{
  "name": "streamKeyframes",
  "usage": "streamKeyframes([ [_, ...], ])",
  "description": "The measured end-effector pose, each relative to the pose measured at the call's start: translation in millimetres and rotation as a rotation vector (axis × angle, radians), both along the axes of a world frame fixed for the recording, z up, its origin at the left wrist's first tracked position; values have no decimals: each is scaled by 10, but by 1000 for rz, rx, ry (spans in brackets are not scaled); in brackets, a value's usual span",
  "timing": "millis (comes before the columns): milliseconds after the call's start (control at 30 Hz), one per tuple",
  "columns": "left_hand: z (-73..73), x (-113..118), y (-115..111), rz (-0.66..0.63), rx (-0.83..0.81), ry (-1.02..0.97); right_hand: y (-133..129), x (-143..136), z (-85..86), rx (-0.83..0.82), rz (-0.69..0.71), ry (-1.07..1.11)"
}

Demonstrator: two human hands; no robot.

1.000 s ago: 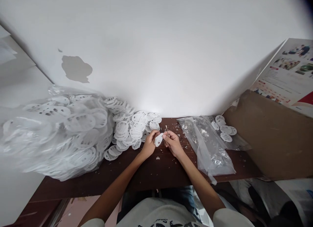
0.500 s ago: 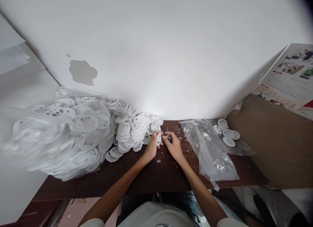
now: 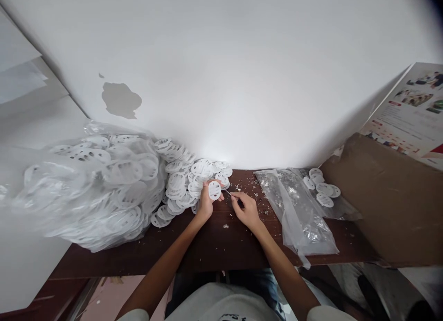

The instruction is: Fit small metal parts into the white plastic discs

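My left hand [image 3: 206, 202] holds a round white disc [image 3: 214, 190] with slots, its flat face turned up toward me. To its right my right hand [image 3: 245, 207] is closed on a thin pointed tool [image 3: 227, 192], whose tip reaches toward the disc's right edge. Whether the tip touches the disc is too small to tell. A loose pile of similar white discs [image 3: 176, 185] lies beside and behind my left hand. Small shiny bits [image 3: 266, 199] are scattered on the dark table to the right of my right hand.
A big clear bag full of white discs [image 3: 121, 187] fills the left side. On the right lie a plastic bag [image 3: 294, 210] with small metal-like pieces and several discs [image 3: 324, 188]. A brown cardboard box [image 3: 391, 196] stands at the far right, a white wall [image 3: 235, 81] behind.
My left hand has moved left, and the disc has turned from nearly edge-on to face-on. The tool in my right hand has swung from upright to pointing left.
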State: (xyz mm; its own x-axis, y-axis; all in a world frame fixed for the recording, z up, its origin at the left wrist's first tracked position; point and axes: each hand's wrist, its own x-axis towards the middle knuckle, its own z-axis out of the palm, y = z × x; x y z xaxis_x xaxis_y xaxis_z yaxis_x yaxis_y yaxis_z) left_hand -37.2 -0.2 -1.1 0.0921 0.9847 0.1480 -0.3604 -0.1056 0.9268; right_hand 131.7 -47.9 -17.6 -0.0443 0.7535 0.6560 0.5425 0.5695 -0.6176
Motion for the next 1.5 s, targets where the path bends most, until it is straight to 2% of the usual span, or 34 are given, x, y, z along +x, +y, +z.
streamKeyframes([
  [100,10,-12,6,-26,1,-29,-14,-29,15,16,46,-2],
  [200,27,-27,-27,-33,48,68,-23,-57,17,-12,44,-9],
  [600,53,-8,-70,-16,124,238,-26,-75,18,-21,-45,-37],
  [867,48,-11,-102,-9,179,350,-19,-67,-15,-27,-89,-120],
  [1200,39,13,-160,73,196,493,-52,-107,61,-62,-165,-289],
  [1367,108,42,-171,67,205,508,-49,-90,101,-72,-176,-334],
  [1500,206,60,-156,-8,144,429,-144,-2,164,-129,-160,-219],
])
